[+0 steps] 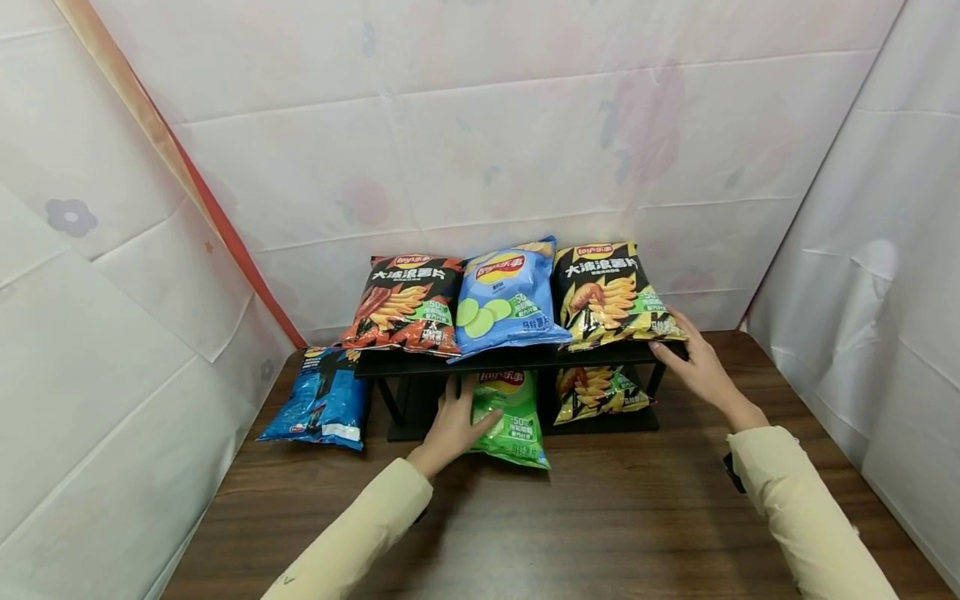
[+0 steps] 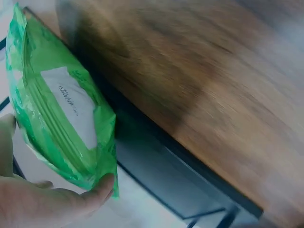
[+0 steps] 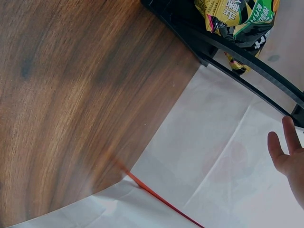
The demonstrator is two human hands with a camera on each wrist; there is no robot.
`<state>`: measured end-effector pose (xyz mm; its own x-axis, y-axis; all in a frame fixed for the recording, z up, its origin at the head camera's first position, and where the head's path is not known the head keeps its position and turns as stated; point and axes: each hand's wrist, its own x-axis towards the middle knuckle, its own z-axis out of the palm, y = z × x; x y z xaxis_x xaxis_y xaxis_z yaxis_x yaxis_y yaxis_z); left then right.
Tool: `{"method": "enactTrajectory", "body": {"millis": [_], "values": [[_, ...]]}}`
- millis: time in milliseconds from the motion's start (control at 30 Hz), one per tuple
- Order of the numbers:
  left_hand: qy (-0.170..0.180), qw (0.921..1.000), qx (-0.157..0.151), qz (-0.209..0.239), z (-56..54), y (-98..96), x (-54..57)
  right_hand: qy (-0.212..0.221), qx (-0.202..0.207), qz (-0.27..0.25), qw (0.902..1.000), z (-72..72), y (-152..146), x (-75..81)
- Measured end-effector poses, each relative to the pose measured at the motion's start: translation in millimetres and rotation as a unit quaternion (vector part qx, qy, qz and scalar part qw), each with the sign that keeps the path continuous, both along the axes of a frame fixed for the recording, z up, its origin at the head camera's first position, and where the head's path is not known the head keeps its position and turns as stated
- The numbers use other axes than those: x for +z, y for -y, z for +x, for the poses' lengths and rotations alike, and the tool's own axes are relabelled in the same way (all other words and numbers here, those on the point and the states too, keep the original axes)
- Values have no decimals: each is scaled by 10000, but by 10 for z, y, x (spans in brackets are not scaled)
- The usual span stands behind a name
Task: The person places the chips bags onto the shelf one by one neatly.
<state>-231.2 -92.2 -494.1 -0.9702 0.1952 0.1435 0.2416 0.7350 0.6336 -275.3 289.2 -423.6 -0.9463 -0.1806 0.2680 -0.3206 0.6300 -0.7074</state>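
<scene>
A green bag of potato chips (image 1: pixel 517 421) leans out of the lower level of a black two-tier rack (image 1: pixel 480 363). My left hand (image 1: pixel 454 425) holds its left side, thumb across the front; the left wrist view shows the bag's seamed side between thumb and fingers. At the rack's upper right corner, my right hand (image 1: pixel 701 367) rests with extended fingers and its thumb by the front edge. Beside it lies a yellow-and-black chip bag (image 1: pixel 607 292). The right wrist view shows two straight fingers (image 3: pixel 289 135) at the rack's corner.
A red-and-black chip bag (image 1: pixel 408 304) and a light-blue one (image 1: pixel 510 300) share the top shelf. Another yellow-and-black bag (image 1: pixel 600 393) sits below right. A dark-blue bag (image 1: pixel 322 400) lies left of the rack on the wooden table (image 1: pixel 585 517). Pale cloth (image 1: pixel 480 142) hangs behind.
</scene>
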Motion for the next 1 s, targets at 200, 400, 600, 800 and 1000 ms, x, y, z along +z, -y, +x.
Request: {"method": "enactTrajectory", "body": {"millis": [200, 400, 600, 800, 1000], "values": [[-464, 9945, -659, -676, 133, 114, -39, -108, 8, -1, 9999, -2, -2, 4], [-239, 9935, -845, -723, 175, 149, -106, -152, 53, -24, 9999, -10, -3, -10], [72, 9953, -917, -311, 170, 122, -194, -64, -5, 10, 10000, -4, 3, -7], [201, 9960, -864, -126, 135, 83, -258, -25, -2, -21, 10000, 15, 19, 11], [152, 9967, -792, -69, 54, 15, -280, -38, 16, -71, 10000, 24, 28, 18]]}}
